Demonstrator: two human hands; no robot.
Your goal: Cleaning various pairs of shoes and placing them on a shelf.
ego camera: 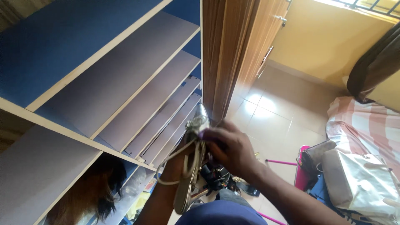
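Observation:
A silver strappy high-heeled sandal point(192, 166) hangs upright in front of a shelf unit. My left hand point(177, 160) comes up from below and grips the sandal by its sole and loose straps. Near the sandal's top my right hand point(231, 148) closes on it, with fingers curled over the strap near the toe. The sandal's toe points up toward the edge of the shelves. Its heel is near my knee at the bottom of the view.
A blue-backed shelf unit point(125, 79) with pale boards fills the left. Dark and brown hair point(93, 187) hangs in a lower compartment. A wooden wardrobe point(233, 50) stands behind. Bags point(358, 183) lie at right by a striped bed point(366, 125). Shoes point(216, 177) lie on the tiled floor.

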